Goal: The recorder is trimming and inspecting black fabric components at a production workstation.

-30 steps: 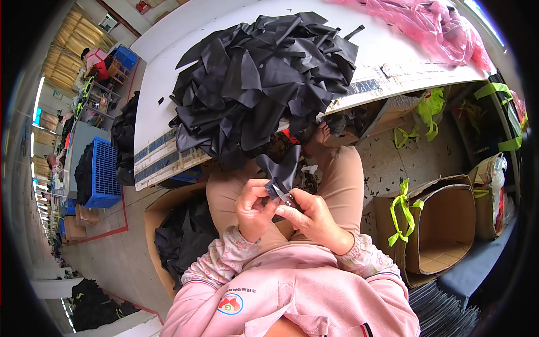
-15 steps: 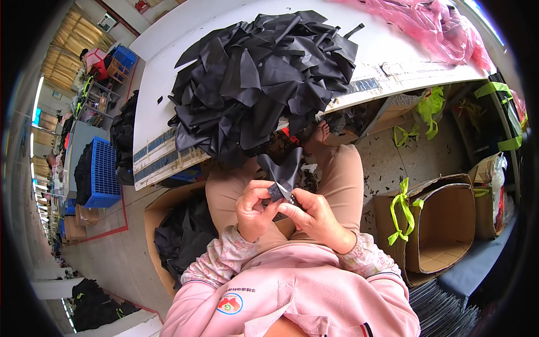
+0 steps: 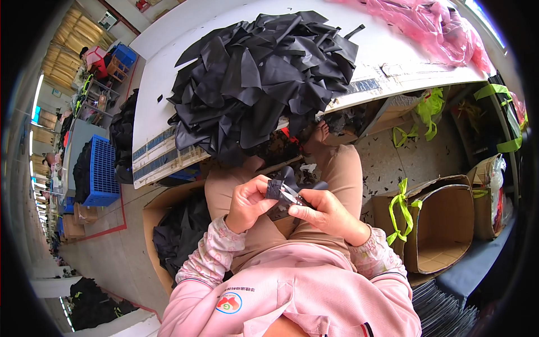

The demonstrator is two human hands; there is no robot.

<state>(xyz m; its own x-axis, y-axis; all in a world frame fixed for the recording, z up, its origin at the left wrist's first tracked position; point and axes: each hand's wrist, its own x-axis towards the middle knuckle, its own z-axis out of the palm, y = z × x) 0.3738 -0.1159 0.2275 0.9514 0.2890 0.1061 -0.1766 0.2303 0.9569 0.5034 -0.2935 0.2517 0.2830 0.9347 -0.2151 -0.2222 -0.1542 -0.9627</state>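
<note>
My left hand (image 3: 249, 203) pinches the edge of a small black fabric piece (image 3: 274, 189) above my lap. The rest of that piece folds and droops beyond my fingers, between my knees. In my closed right hand (image 3: 331, 213) is a pair of thread snips (image 3: 290, 196). Their pale metal blades point left at the fabric, and my fingers hide most of the handle. Past my knees, a big heap of black fabric pieces (image 3: 252, 78) spreads over the white table (image 3: 387, 62) and hangs off its near edge.
A cardboard box of black fabric (image 3: 182, 238) stands left of my legs. Right of them is an open cardboard box (image 3: 443, 236) with a green tie (image 3: 400, 216). Pink plastic sheeting (image 3: 426, 28) lies at the table's far right. A blue crate (image 3: 104, 171) stands farther left.
My hands have drawn slightly apart, the left one moving left. The fabric piece has turned and sunk from its raised position, and the snips' blades show more plainly.
</note>
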